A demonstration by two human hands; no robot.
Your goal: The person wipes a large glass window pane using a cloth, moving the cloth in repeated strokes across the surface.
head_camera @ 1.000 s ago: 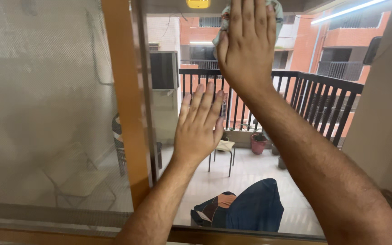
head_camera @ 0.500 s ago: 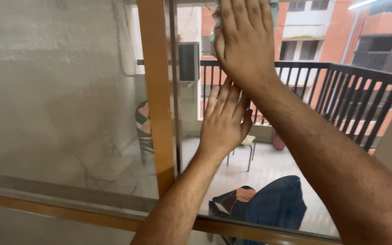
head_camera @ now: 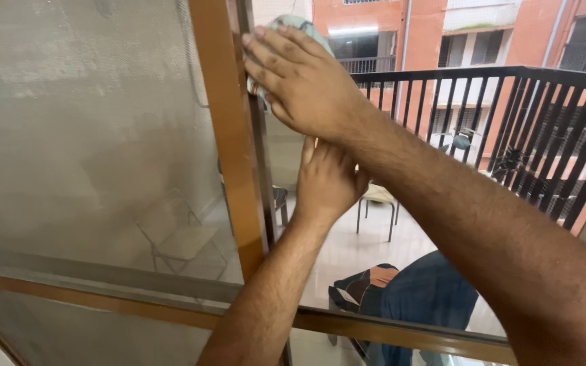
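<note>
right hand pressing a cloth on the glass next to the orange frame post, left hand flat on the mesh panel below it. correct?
Not quite. In the head view the left hand lies flat on the glass pane, under the right forearm, not on the mesh panel, which is left of the orange frame post. The rest holds: the right hand presses the cloth on the glass beside that post.

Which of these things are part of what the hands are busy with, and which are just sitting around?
In use:
- right hand, pressing a pale greenish cloth
- clear glass window pane
- orange wooden frame post, touched by the fingertips
- left hand, flat on the glass

Just there:
- black balcony railing
- small stool
- dark blue garment
- folding chair
</note>
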